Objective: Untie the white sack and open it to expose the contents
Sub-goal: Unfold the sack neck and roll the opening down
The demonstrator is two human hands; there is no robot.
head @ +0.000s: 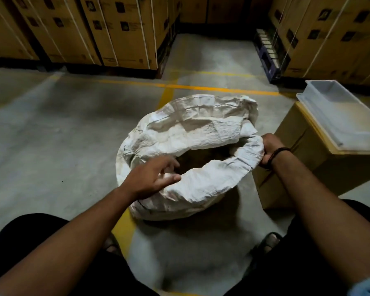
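Observation:
The white woven sack (pixel 192 129) stands on the concrete floor in front of me, its mouth spread wide with the rim rolled outward. Inside the opening the contents (pixel 209 155) look dark and brownish; I cannot make out what they are. My left hand (pixel 156 178) rests on the near-left rim, its fingers apart and reaching over the edge into the opening. My right hand (pixel 270 149), with a dark band at the wrist, is closed around the right side of the rim.
A cardboard box (pixel 301 165) stands right of the sack with stacked grey plastic trays (pixel 340 116) on top. Strapped cartons on pallets (pixel 107 30) line the back and the right. Yellow floor lines (pixel 186 86) cross under the sack. My sandalled feet show near the bottom.

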